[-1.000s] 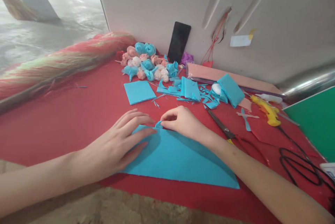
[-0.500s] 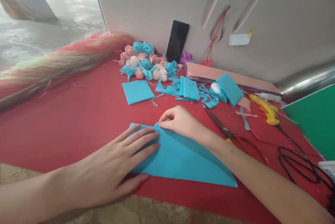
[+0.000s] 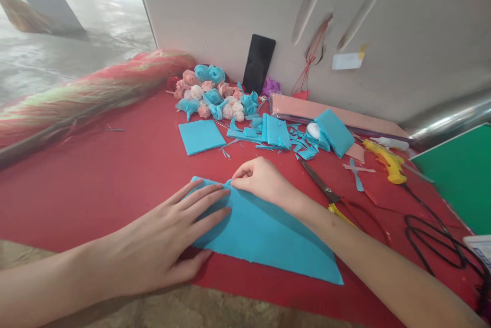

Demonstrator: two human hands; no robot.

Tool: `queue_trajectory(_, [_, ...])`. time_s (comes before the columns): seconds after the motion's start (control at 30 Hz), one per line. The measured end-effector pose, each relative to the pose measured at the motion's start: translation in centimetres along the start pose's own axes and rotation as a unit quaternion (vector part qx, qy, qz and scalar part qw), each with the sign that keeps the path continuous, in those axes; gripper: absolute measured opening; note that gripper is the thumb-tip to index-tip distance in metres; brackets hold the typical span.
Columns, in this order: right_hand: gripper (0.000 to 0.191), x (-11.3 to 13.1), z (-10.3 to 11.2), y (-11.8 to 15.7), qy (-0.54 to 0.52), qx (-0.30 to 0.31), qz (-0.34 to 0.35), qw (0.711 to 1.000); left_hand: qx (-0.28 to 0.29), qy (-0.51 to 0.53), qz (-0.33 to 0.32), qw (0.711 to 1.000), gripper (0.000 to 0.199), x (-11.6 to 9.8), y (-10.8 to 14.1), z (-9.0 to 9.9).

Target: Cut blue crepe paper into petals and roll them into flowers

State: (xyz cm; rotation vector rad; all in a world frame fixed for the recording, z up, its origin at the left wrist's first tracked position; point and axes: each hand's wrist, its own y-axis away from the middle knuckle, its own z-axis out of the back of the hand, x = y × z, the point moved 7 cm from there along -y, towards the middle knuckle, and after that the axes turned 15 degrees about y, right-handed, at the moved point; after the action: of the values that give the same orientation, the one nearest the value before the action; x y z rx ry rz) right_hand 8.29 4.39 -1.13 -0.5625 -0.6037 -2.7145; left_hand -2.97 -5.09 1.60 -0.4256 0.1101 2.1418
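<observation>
A sheet of blue crepe paper [image 3: 268, 231] lies on the red surface in front of me, its right part tapering to a point. My left hand [image 3: 180, 225] rests flat on the paper's left end with fingers spread. At the far edge my right hand [image 3: 257, 179] pinches the paper between thumb and fingertips, where a small bit of edge stands up. My right forearm crosses over the paper's far side and hides part of it. Beside that forearm lie scissors [image 3: 330, 192] with red and yellow handles.
Paper roses [image 3: 215, 95] in blue, pink and white are heaped at the back. A folded blue square [image 3: 202, 137], blue scraps [image 3: 276, 131] and a leaning phone [image 3: 260, 64] stand nearby. To the right are a yellow glue gun [image 3: 387, 159] and its black cord. A broom [image 3: 95, 82] lies left.
The paper's right tip has swung slightly toward me and left. Both hands keep nearly the same place and grip; the camera view has shifted a little.
</observation>
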Motion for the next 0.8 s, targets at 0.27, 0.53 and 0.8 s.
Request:
queue_trajectory(0.27, [0.021, -0.1, 0.0, -0.1, 0.002, -0.028, -0.007, 1.0, -0.019, 0.006, -0.002, 1.0, 0.052, 0.4, 0.1, -0.2])
queue_trajectory(0.53, [0.021, 0.1, 4.4, 1.0, 0.049, -0.174, 0.038, 0.983, 0.001, 0.026, 0.013, 1.0, 0.047, 0.7, -0.3, -0.1])
queue_trajectory(0.8, [0.026, -7.1, 10.1, -0.4, 0.258, -0.285, 0.005, 0.923, -0.041, 0.065, -0.009, 0.997, 0.051, 0.9, -1.0, 1.0])
